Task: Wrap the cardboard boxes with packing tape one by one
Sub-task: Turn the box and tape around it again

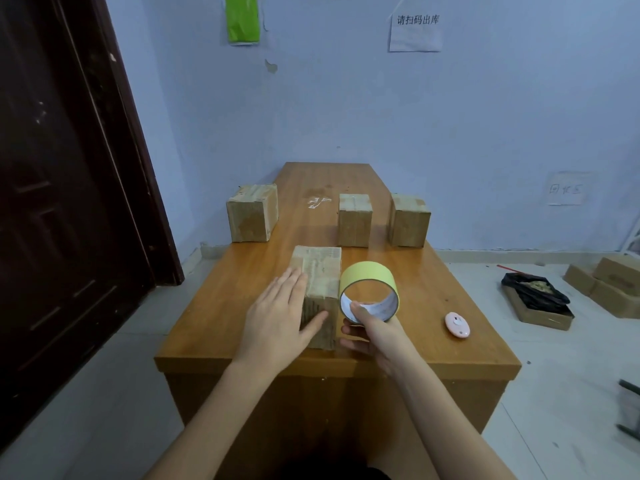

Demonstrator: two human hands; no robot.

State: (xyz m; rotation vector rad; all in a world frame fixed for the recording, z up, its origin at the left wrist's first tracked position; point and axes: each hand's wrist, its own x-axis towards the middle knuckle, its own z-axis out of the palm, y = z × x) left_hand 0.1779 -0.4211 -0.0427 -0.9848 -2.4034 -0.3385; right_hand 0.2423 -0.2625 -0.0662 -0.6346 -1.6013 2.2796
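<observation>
Forearms come in from the bottom edge, both reaching over the near lip of the worktop (242, 306). Left hand (277, 317) lies flat with straight fingers against the near box (320, 289), palm on its left face and top edge, thumb across the front face; it steadies, it does not grip. Right hand (372, 336) grips the tape roll (369, 292), thumb hooked inside the core, fingers curled under the outer wall. Roll stands on edge with its open core facing me, just beside the box's right face, possibly touching it; I cannot tell. Near box sits at the front middle of the worktop, its long axis running away from me. I see no free tape end, so I judge the strip is not yet started on this box. Next move, as I read it, turns on one thing: the roll is on the right of the box and the bracing hand on the left, so the tape would have to cross the top from right to left toward the flat palm. Three more boxes wait at the far end: one left (252, 213), two right (355, 220) (408, 220). A small pink object (457, 324) lies well to the right.
</observation>
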